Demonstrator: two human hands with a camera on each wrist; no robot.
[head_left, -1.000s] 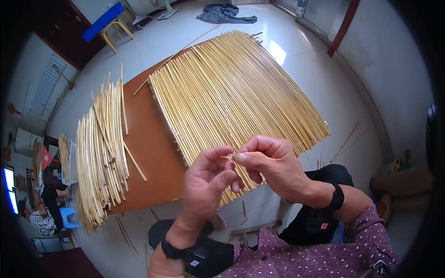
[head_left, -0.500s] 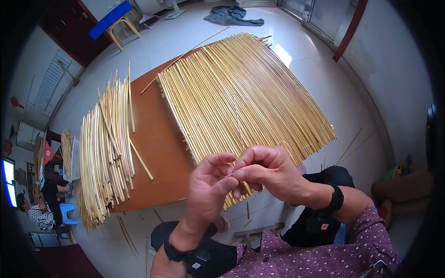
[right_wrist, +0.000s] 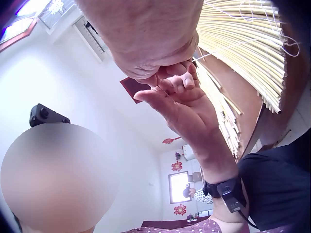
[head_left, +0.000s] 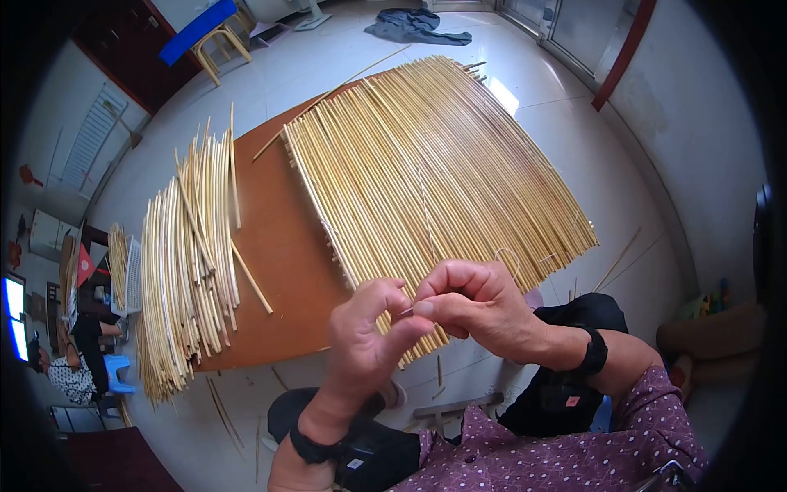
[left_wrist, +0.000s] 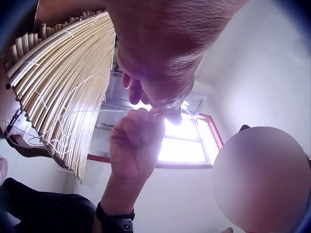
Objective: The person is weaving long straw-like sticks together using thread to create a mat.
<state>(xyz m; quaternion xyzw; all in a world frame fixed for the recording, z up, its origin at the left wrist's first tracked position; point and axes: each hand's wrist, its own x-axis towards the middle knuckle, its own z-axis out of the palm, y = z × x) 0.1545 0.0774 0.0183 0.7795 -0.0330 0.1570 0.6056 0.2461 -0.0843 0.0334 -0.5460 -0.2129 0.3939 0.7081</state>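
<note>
Head: right hand (head_left: 488,310) pinched above the slatted mat (head_left: 479,164); left hand (head_left: 361,332) loosely curved, thumb and fingers apart. Left wrist: pale string (left_wrist: 97,110) runs from mat to that pinch; I judge it light, limp, best gripped near its end. Right wrist: stalks (right_wrist: 249,44) look round, smooth, stiff.

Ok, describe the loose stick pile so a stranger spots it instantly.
Find the brown table in the head view. Along its left end lies the loose stick pile. Its sticks overlap and cross, unlike the parallel rows in the string-bound mat.
</note>
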